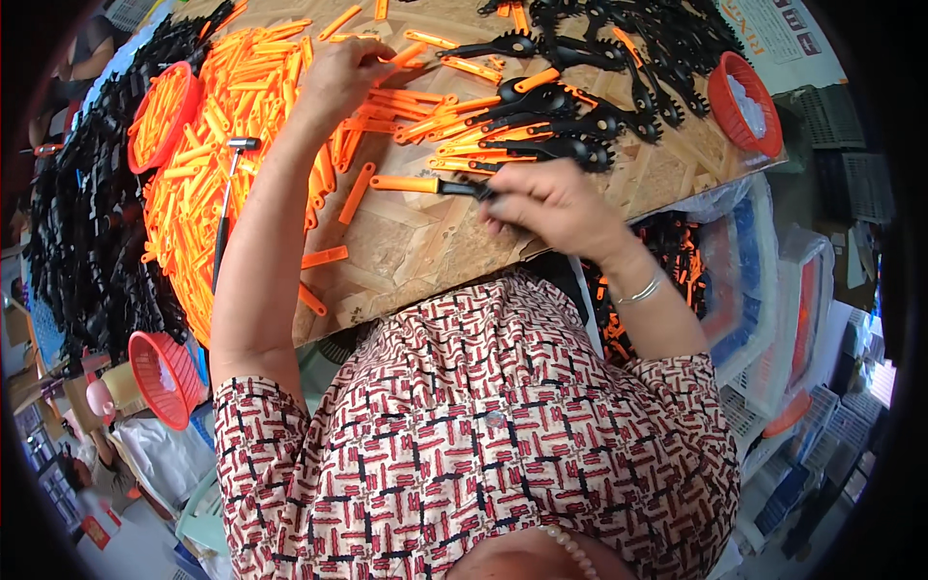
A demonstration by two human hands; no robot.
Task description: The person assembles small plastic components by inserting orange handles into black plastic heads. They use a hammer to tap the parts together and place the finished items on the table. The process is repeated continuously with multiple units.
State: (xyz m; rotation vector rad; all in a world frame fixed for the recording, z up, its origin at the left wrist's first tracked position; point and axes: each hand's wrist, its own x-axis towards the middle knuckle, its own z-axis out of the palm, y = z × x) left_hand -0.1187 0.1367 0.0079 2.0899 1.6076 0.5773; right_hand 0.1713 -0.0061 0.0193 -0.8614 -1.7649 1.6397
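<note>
My right hand (556, 208) is closed around the dark end of a black utensil (462, 188). Fitted on the utensil's other end is an orange handle (404, 184), pointing left over the board's near part; the fingers hide the rest. My left hand (338, 82) reaches over the pile, its fingertips pinched on a loose orange handle piece (404, 56). Below and left of that hand spreads a large heap of orange handle pieces (261, 87). Black toothed pasta servers (580, 150), several with orange handles, lie just beyond my right hand.
A small hammer (224, 217) rests on the orange heap beside my left forearm. Black parts (82, 222) are piled at far left. Red baskets stand at the left (164, 116), lower left (164, 377) and right (744, 101). Below the board's right edge is a bin of finished-looking pieces (657, 256).
</note>
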